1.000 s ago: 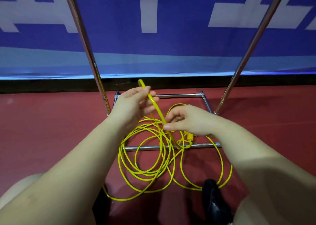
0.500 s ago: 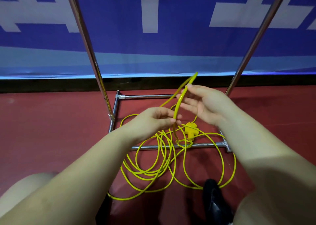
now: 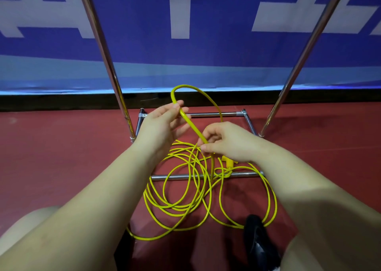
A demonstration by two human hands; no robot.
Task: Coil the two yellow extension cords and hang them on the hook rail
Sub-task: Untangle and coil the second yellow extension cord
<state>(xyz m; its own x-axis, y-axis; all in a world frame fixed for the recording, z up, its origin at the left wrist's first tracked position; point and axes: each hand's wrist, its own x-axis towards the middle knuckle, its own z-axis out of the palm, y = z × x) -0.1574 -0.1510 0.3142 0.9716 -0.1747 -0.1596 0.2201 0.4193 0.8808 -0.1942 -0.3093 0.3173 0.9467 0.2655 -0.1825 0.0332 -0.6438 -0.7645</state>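
A yellow extension cord (image 3: 185,198) lies in loose tangled loops on the red floor, draped over the front bar of a chrome rack base (image 3: 175,177). My left hand (image 3: 162,124) pinches a raised length of the cord between thumb and fingers. From there a small loop (image 3: 198,90) arches up and back down. My right hand (image 3: 224,141) pinches the same length lower down, just above the pile. A yellow plug (image 3: 228,162) peeks out under my right hand. I cannot tell the two cords apart in the tangle. The hook rail is out of view.
Two slanted chrome poles (image 3: 103,50) (image 3: 305,50) rise from the rack base. A blue and white banner (image 3: 185,33) stands behind it. A black shoe (image 3: 257,242) sits by the cord's near right loop. My knees show at the bottom corners.
My right hand has come down from the raised cord to the pile's top. My left hand has risen and now holds a new loop arching above it.
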